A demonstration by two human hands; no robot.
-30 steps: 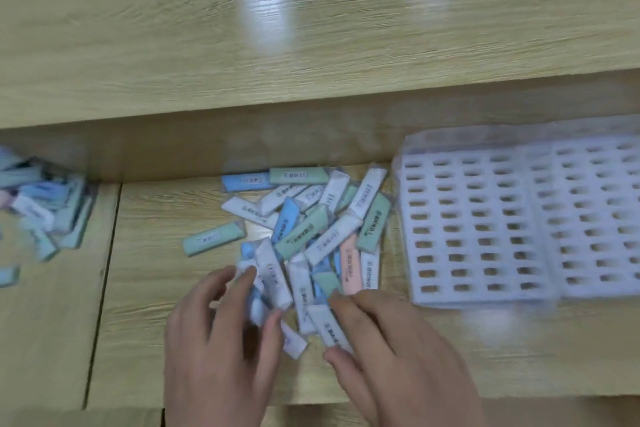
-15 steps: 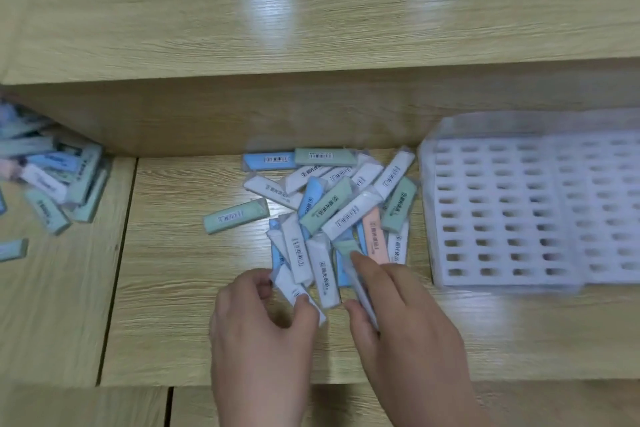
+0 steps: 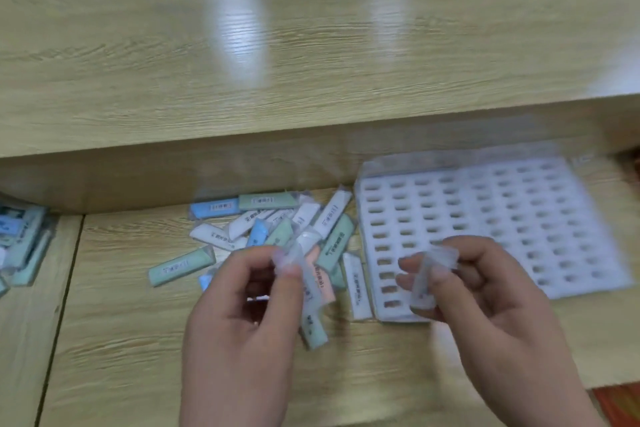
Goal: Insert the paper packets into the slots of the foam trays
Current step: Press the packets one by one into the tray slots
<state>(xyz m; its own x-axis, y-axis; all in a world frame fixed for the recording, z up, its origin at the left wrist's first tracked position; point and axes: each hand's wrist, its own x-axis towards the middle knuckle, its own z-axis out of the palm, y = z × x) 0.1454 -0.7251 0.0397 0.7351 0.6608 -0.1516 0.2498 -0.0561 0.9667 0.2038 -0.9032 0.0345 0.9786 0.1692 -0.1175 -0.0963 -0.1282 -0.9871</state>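
A: Progress?

B: Nothing seated yet. A loose heap of white, blue and green paper packets [image 3: 270, 222] lies on the wooden desk [image 3: 138, 340]. The left hand [image 3: 242, 305] pinches a small bunch of them. The right hand [image 3: 478, 295] pinches one white packet [image 3: 424, 284] over the near corner of the white slotted foam tray [image 3: 502, 218]. Every visible slot is empty.

A: Change?

B: Half a second ago both hands were down in the heap. Now both are raised, and the right one has shifted trayward.

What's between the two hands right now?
Head view: between the left hand and right hand, a loose white packet lies flat on the table beside the tray, at its near-left corner.
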